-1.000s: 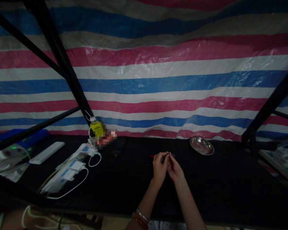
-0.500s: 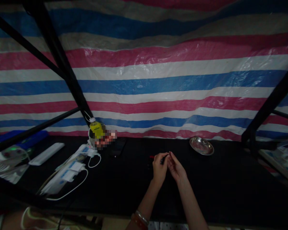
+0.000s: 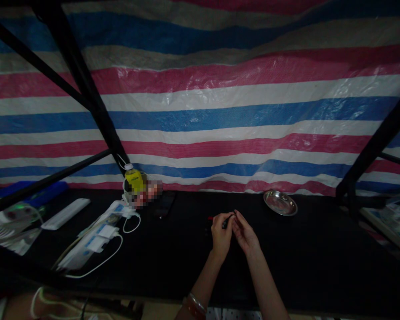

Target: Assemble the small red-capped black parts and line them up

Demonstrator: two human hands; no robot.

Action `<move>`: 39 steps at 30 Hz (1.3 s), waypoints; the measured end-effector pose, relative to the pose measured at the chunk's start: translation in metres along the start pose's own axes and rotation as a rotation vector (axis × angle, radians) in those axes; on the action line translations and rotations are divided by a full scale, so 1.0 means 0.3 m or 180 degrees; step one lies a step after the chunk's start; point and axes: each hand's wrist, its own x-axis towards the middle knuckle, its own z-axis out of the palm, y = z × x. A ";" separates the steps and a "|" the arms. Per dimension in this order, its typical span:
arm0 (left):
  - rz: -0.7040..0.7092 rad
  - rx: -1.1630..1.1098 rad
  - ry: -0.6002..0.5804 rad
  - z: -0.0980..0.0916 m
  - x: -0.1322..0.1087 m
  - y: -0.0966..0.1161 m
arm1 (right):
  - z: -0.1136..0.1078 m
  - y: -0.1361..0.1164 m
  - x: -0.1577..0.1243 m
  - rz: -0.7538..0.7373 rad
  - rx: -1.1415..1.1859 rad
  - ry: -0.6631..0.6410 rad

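Observation:
My left hand and my right hand meet at the fingertips above the dark table. Both are closed in a pinch around something small and dark, too small and dim to name. Beside the left fingers lies a small red and black thing, partly hidden by that hand. A round shiny metal dish sits behind and to the right of my right hand, apart from it.
To the left lie white power strips with plugs and looping cables. Behind them stand a yellow bottle and a dark phone. Black frame bars rise on both sides before a striped plastic sheet.

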 end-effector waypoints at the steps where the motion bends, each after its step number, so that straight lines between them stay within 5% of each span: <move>1: 0.0015 -0.0005 0.0004 0.000 0.002 0.000 | 0.000 0.001 -0.001 -0.0019 -0.0022 -0.0010; 8: 0.0406 0.0151 0.0041 0.003 0.008 -0.003 | -0.008 0.009 0.001 -0.0025 -0.0045 -0.0244; 13: 0.0631 0.0567 -0.0364 -0.047 0.041 -0.038 | -0.017 -0.002 0.015 0.0236 0.0039 -0.0055; 18: -0.0079 0.1885 0.0209 -0.215 0.176 -0.203 | -0.076 -0.060 0.025 0.0387 0.0255 0.0410; 21: -0.0686 0.2917 0.0162 -0.311 0.239 -0.332 | -0.136 -0.104 0.032 0.0400 0.0391 0.0642; 26: -0.0738 0.3566 -0.0017 -0.372 0.253 -0.466 | -0.209 -0.136 0.059 0.0199 0.0347 0.0710; 31: -0.0708 0.3667 -0.0024 -0.365 0.242 -0.477 | -0.234 -0.135 0.067 0.0064 -0.0035 0.0395; 39: -0.0753 0.3654 0.0149 -0.368 0.256 -0.432 | -0.219 -0.139 0.029 -0.0008 -0.0245 0.0505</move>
